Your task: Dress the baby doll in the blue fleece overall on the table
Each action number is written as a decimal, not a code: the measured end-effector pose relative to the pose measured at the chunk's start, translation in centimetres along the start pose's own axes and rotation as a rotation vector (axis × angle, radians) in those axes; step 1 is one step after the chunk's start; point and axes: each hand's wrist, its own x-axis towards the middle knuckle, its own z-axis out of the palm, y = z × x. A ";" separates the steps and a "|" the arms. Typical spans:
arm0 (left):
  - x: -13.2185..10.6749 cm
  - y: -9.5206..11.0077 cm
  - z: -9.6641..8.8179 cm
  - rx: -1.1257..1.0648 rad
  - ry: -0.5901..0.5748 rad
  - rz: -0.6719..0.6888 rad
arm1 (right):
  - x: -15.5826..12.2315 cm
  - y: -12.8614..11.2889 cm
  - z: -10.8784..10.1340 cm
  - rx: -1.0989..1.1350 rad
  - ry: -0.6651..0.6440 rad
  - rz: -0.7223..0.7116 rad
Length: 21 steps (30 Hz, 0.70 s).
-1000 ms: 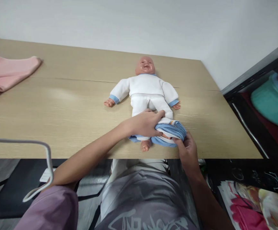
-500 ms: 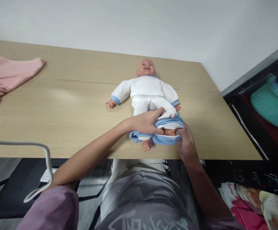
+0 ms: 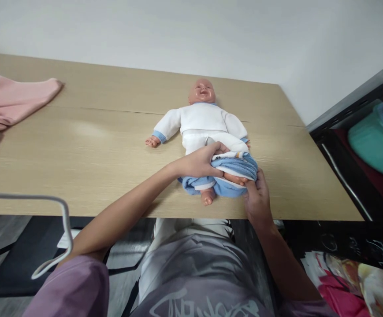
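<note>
A baby doll (image 3: 203, 118) in a white top with blue cuffs lies on its back, its feet towards me. Blue-and-white doll trousers (image 3: 236, 165) are bunched around its lower legs. My left hand (image 3: 204, 162) grips the bunched cloth from the left, thumb on top, at the doll's leg on the right side of the picture. On the other side of that leg, my right hand (image 3: 258, 196) pinches the trouser edge beside the foot (image 3: 235, 178). The doll's other foot (image 3: 207, 197) sticks out of the second trouser leg, touched by neither hand.
The doll lies near the front edge of a wooden table (image 3: 112, 136). Pink cloth (image 3: 9, 101) is at the far left. A white cable (image 3: 66, 220) hangs in front at the left. To the right stands a black shelf with a teal container (image 3: 378, 141).
The bunched trousers and the foot inside them have tilted and shifted slightly right. My right hand has moved a little with the cloth; my left hand keeps its grip.
</note>
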 end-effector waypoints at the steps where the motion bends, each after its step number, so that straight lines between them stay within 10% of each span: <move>1: 0.0 0.0 -0.1 0.020 -0.009 0.004 | 0.1 -0.1 -0.1 -0.014 0.007 -0.011; 21: -0.4 -0.1 -1.1 0.115 -0.054 0.100 | 1.8 0.9 -2.5 -0.178 -0.121 -0.242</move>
